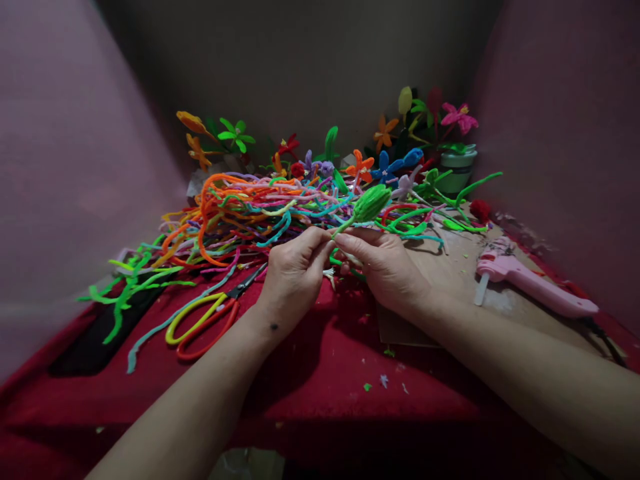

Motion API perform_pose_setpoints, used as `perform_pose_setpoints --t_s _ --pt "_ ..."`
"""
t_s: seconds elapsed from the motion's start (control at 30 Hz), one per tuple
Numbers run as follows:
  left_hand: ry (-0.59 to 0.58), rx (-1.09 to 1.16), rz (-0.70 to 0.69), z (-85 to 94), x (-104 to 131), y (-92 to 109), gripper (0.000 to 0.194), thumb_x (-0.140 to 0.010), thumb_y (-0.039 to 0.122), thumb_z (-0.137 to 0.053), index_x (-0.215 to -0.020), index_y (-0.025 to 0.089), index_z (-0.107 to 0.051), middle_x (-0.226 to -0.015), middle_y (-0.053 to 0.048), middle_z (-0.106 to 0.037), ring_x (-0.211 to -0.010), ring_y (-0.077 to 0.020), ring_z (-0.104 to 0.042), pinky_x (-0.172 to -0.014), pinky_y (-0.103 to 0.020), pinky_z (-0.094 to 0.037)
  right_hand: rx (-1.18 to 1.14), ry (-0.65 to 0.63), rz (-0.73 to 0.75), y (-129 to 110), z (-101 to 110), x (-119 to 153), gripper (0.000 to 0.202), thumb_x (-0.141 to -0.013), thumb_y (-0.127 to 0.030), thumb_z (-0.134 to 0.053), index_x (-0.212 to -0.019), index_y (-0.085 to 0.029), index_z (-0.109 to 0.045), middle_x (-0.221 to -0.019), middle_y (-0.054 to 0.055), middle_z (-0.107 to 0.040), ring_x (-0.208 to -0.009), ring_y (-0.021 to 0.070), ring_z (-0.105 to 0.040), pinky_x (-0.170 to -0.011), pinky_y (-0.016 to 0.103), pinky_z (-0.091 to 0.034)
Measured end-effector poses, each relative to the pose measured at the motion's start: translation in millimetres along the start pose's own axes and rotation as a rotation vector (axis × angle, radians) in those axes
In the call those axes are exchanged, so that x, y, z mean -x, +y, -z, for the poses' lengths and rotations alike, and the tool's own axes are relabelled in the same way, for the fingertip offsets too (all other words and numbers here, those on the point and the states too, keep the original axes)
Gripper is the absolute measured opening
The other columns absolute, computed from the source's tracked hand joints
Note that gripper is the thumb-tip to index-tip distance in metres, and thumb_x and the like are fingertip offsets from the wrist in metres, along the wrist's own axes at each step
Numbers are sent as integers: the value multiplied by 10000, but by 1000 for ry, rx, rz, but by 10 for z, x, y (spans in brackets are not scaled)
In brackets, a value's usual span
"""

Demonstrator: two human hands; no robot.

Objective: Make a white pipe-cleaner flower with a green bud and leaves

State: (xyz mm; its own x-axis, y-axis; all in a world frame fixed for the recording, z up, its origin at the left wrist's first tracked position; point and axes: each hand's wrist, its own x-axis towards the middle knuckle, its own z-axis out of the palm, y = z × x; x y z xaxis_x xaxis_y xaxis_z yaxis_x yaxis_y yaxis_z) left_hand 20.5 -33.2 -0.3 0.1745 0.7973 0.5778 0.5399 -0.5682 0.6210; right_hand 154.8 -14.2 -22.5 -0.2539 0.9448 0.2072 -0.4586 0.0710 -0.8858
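A green flower bud (371,203) of fuzzy pipe cleaner, on a thin green stem, tilts up and right above the table. My left hand (299,270) pinches the lower end of the stem between thumb and fingers. Just beside it, my right hand (383,263) is closed on the same stem below the bud, its thumb on top. The fingertips of both hands nearly meet, and the stem's end is partly hidden by them. Behind the hands spreads a tangled heap of coloured pipe cleaners (240,220).
Scissors (203,327) with yellow and red handles lie left on the red cloth (320,393). A pink glue gun (535,277) rests on a brown board (425,313) at right. A black phone-like slab (83,350) lies far left. Pipe-cleaner flowers and a small pot (457,170) stand behind.
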Motion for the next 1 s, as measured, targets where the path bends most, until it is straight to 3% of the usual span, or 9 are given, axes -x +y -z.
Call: perform_pose_setpoints --t_s 0.3,0.43,0.57,0.67,0.8,1.0 --pt "-195 638 537 71 -63 75 156 -765 274 -595 -683 151 -545 -497 63 -424 -360 -19 -284 -349 -159 -199 -44 0 -11 22 31 -57 81 -657 -281 -718 -705 -225 -686 -706 -23 -644 -642 118 -556 -601 262 -435" --pt "-343 914 639 142 -84 35 129 -779 238 -587 -703 150 -530 -540 62 -458 -332 9 -217 -327 -136 -177 -113 -41 -25 2 21 -52 109 -648 -270 -736 -732 -216 -693 -701 -23 -647 -624 107 -558 -593 255 -440" --pt "-451 1046 664 195 -99 -20 95 -818 217 -545 -757 145 -543 -538 69 -444 -326 17 -158 -310 -126 -166 -161 -71 -33 -34 -2 -29 102 -646 -245 -749 -726 -207 -699 -681 -19 -656 -638 104 -578 -598 245 -442" --pt "-479 1029 682 203 -99 -23 93 -822 217 -541 -766 142 -546 -538 66 -445 -329 15 -176 -310 -125 -168 -185 -24 -56 -43 -10 -18 107 -617 -225 -767 -686 -198 -690 -690 -16 -661 -634 105 -582 -593 249 -443" --pt "-409 898 648 182 -81 24 147 -790 246 -583 -705 139 -527 -563 50 -465 -347 6 -251 -323 -135 -190 -160 10 -66 -24 1 -21 137 -602 -247 -774 -683 -186 -683 -701 -14 -647 -628 111 -574 -599 271 -448" --pt "-297 467 482 112 -60 110 227 -800 311 -547 -639 152 -525 -464 52 -442 -345 -39 -345 -344 -170 -245 -143 19 -55 29 33 -48 137 -626 -261 -759 -697 -192 -665 -718 -19 -624 -643 105 -555 -603 257 -434"
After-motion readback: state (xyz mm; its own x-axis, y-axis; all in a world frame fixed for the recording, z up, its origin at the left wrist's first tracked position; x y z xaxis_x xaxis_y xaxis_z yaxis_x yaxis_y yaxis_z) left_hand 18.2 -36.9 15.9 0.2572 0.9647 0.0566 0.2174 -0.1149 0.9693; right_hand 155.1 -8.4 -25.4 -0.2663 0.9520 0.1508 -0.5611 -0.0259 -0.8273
